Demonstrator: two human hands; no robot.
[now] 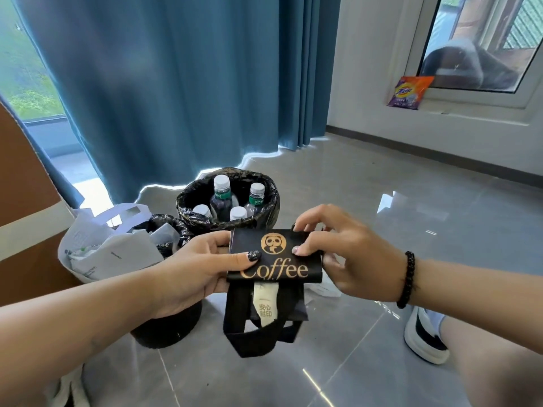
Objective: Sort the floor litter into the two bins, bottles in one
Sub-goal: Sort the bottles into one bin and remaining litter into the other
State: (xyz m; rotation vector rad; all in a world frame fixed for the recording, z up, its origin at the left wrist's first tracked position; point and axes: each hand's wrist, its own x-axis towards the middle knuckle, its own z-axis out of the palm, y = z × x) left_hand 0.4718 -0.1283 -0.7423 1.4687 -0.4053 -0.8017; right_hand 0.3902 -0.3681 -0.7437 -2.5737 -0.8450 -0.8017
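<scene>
A folded black coffee bag (273,257) with a gold panda logo and the word "Coffee" hangs in the air in front of me. My left hand (191,265) pinches its left edge and my right hand (346,251) pinches its right edge. Black handles and a white paper seal dangle below it. Behind it stands a black-lined bin (188,201) holding several clear bottles (221,198) with white caps. To its left a second black bin (167,327) is stuffed with white bags and paper (108,251).
Blue curtains (176,83) hang behind the bins. A brown and white furniture edge (26,201) is at the left. A Tide detergent packet (410,92) leans on the window sill at the right. My shoe (426,336) rests on the grey tiled floor.
</scene>
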